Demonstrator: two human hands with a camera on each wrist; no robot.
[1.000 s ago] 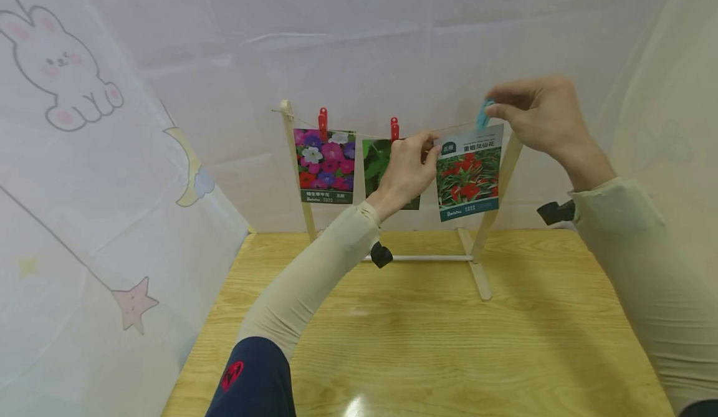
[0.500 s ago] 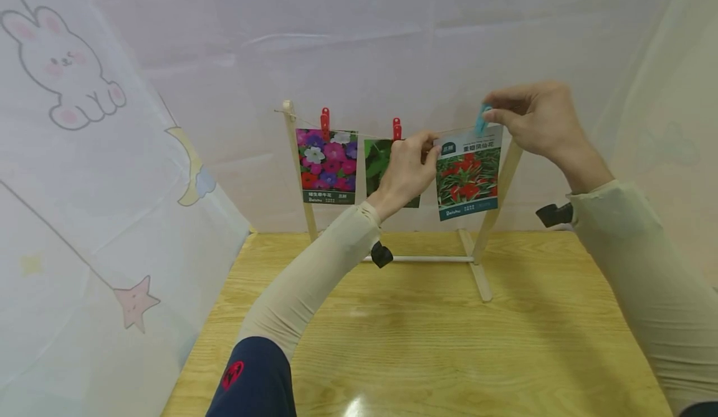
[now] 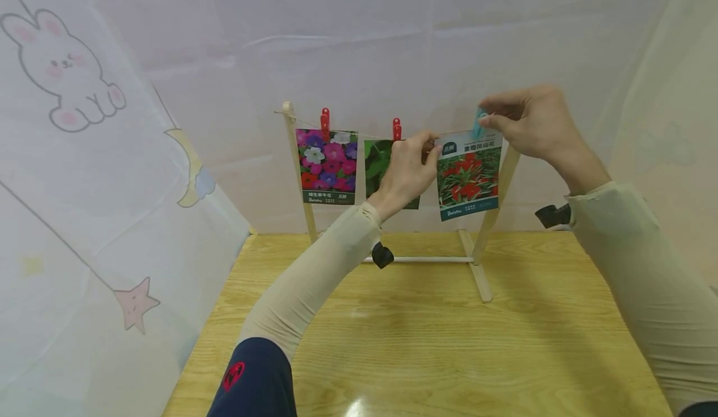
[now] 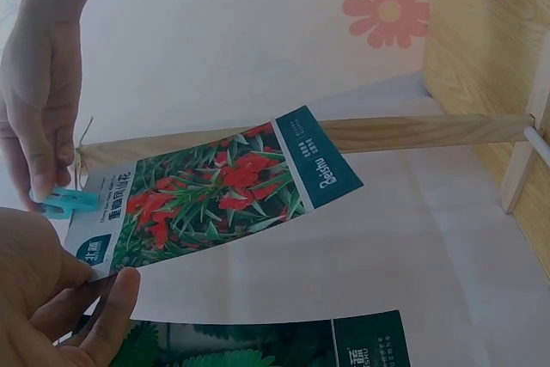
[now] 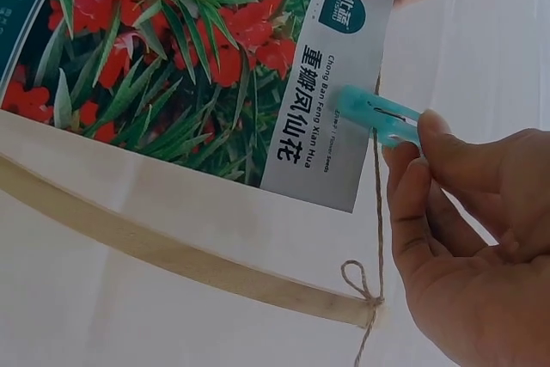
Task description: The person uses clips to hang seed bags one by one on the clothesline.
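Observation:
A seed packet with red flowers (image 3: 468,174) hangs slightly tilted at the right end of a twine line (image 5: 378,212). My left hand (image 3: 408,171) pinches its upper left corner between thumb and fingers. My right hand (image 3: 533,121) pinches a light blue clothespin (image 5: 378,116), whose tip overlaps the packet's top edge at the twine. To the left, a green-leaf packet (image 3: 377,161) hangs under a red clothespin (image 3: 397,129), partly hidden by my left hand. A packet of pink and purple flowers (image 3: 328,167) hangs farthest left from another red clothespin (image 3: 325,123).
The wooden frame (image 3: 509,167) carrying the twine stands at the back of the wood-grain table (image 3: 426,342), with a white crossbar (image 3: 432,259) low between its legs. Pale printed cloth (image 3: 359,43) encloses the table behind and at the sides.
My right hand has moved slightly left and down with the blue clothespin, from above the packet's top edge onto it. My left hand stays on the corner.

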